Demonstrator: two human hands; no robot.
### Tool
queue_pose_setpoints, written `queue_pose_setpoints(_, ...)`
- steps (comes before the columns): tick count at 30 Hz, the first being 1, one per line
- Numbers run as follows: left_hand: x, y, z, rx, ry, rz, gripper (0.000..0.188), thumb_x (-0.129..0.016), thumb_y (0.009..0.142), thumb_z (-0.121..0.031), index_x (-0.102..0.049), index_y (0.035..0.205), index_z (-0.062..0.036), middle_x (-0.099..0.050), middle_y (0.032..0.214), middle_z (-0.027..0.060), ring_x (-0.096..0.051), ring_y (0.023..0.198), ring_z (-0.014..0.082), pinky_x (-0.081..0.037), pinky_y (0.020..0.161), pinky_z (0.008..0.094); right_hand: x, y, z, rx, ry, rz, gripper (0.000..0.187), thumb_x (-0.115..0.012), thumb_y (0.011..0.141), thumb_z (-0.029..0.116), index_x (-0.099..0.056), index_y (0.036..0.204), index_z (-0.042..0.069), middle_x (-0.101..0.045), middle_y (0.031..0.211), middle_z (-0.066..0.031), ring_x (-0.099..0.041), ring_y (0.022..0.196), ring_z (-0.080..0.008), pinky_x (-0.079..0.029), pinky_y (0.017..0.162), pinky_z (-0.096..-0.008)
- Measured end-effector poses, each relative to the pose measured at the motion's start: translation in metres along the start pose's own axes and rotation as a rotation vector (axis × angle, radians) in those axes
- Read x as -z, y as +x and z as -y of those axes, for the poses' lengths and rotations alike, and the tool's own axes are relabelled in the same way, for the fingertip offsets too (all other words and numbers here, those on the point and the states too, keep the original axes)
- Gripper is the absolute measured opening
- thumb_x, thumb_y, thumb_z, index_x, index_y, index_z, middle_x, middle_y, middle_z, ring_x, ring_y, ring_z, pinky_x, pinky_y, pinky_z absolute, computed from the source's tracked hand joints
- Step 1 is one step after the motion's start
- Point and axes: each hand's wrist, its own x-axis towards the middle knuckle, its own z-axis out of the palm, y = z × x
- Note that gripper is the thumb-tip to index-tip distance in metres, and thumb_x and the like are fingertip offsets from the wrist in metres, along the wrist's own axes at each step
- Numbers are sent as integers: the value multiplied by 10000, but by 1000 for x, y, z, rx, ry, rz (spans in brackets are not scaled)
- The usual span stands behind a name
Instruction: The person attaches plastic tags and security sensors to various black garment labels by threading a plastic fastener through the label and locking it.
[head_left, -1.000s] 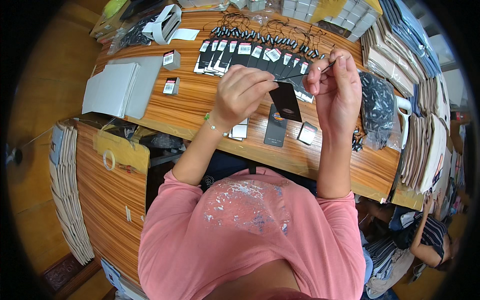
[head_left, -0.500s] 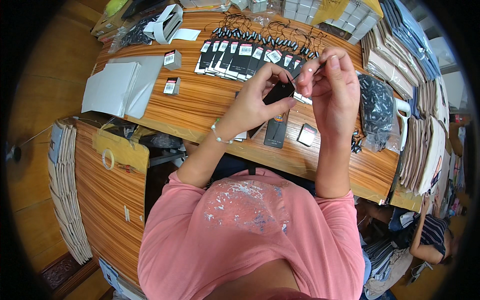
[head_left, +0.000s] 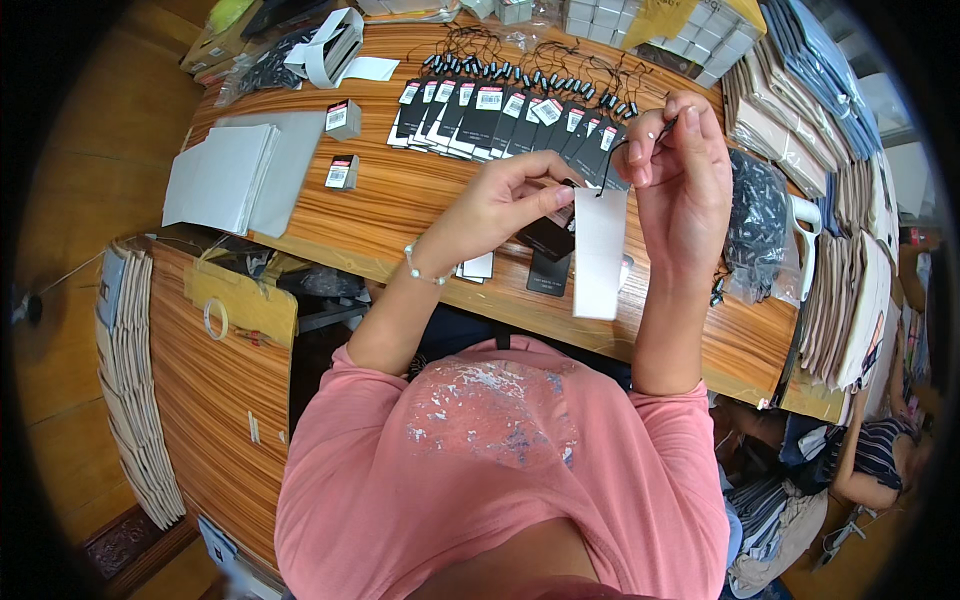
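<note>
My right hand (head_left: 690,180) is raised over the table and pinches a black string (head_left: 608,160). A white hang tag (head_left: 598,260) dangles from that string, between my hands. Beside its top edge, my left hand (head_left: 505,210) is closed on a dark hang tag (head_left: 548,238), its thumb lying along the upper part. Below them a black hang tag (head_left: 548,275) lies at the table's near edge, partly covered. Farther back, a fanned row of black tags (head_left: 480,120) with white-and-red stickers is laid out, their strings spread behind.
Two small stacks of labels (head_left: 342,172) stand left of the tags, near white sheets (head_left: 220,175). To the right are a clear bag of black strings (head_left: 755,215), a white-handled tool (head_left: 803,240) and piles of folded clothes (head_left: 850,310). Another person (head_left: 870,460) is at the lower right.
My right hand has moved slightly up and right, drawing the string out. The white tag now hangs from it. My left hand has shifted a little down and left.
</note>
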Motion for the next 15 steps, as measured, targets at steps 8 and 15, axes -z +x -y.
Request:
queue_pose_setpoints(8, -7, -9, -32, -316, 1039, -326, 132, -596, 790, -115, -629, 882, -27, -615, 744, 95, -585, 661, 208, -453, 601, 273, 1, -10, -7, 12, -398, -100, 112, -455, 907, 140, -484, 884, 35, -528, 663, -49, -457, 570, -71, -369, 516, -184)
queue_pose_setpoints(15, 5, -3, -26, 10, 626, -216, 119, -534, 834, -73, -518, 943, -27, -547, 731, 42, -526, 667, 108, -413, 625, 223, 4, -10, -17, -83, -165, -84, 110, -491, 889, 136, -487, 914, 29, -462, 679, 3, -394, 589, -50, -305, 519, -179)
